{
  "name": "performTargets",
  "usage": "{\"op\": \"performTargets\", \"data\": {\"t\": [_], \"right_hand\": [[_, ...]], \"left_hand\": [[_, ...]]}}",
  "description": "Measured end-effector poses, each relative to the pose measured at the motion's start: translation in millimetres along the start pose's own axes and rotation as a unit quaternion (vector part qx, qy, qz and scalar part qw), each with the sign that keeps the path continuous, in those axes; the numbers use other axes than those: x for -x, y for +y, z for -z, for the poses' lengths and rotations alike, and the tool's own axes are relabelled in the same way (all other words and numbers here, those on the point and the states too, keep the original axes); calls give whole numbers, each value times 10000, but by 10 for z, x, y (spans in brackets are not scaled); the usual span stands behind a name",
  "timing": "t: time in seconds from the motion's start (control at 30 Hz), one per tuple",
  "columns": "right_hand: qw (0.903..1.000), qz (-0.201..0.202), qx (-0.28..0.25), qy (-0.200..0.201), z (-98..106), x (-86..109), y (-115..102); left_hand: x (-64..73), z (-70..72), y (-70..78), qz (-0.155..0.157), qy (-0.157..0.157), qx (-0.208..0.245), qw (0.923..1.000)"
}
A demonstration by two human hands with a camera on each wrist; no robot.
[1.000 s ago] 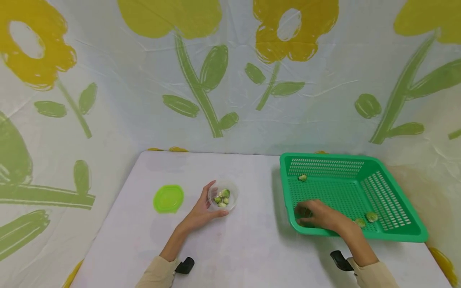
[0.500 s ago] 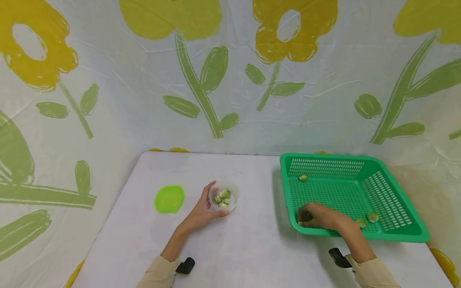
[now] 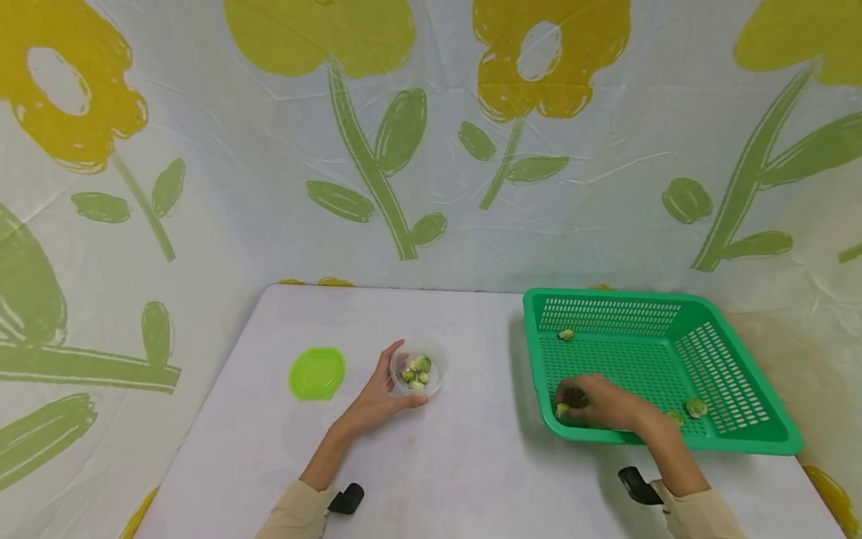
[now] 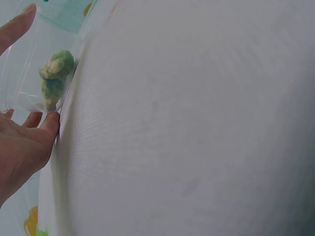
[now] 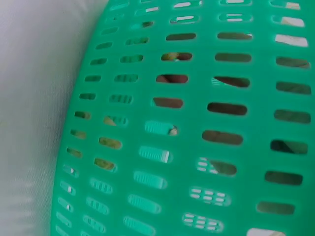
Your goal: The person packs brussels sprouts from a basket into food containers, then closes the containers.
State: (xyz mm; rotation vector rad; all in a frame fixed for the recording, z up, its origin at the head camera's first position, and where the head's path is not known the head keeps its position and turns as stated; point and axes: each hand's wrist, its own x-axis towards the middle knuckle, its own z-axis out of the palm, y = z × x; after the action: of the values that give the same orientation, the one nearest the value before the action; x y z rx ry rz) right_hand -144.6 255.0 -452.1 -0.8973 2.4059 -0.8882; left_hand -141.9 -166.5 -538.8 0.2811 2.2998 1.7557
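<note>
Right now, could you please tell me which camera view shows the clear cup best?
The head view, where the clear cup shows whole, with green sprouts inside. The left wrist view shows it closer, but cut by the frame edge; the right wrist view lacks it.

The small container (image 3: 438, 367) at left is clear plastic, thin-walled and smooth, with glossy highlights. The lime-green lid (image 3: 317, 373) farther left looks like smooth plastic. At right, the basket (image 3: 606, 294) is green moulded plastic, smooth with a low sheen, its walls pierced by slots. The sprouts (image 3: 697, 408) have uneven, leafy skins. The white surface (image 3: 471, 479) looks mostly matt, finely textured close up. The far backdrop (image 3: 269, 150) is a creased, slightly shiny sheet. The sleeves (image 3: 296, 513) are matt cloth.
</note>
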Motion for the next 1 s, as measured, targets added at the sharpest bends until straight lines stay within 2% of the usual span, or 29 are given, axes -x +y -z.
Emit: {"op": "performTargets", "data": {"t": [0.23, 0.47, 0.57, 0.83, 1.0], "right_hand": [[9960, 346, 415, 713, 29, 10, -24], [9860, 293, 670, 1499, 31, 7, -38], [9777, 385, 865, 1873, 15, -3, -46], [9488, 1023, 1329, 2678, 5, -20, -53], [9294, 1120, 1447, 3206, 21, -49, -80]], "left_hand": [[2, -6, -2, 7, 26, -14, 10000], [6, -7, -6, 28, 36, 33, 10000], [10, -10, -1, 19, 50, 48, 10000], [10, -14, -9, -6, 56, 71, 10000], [5, -11, 12, -1, 32, 30, 10000]]}}
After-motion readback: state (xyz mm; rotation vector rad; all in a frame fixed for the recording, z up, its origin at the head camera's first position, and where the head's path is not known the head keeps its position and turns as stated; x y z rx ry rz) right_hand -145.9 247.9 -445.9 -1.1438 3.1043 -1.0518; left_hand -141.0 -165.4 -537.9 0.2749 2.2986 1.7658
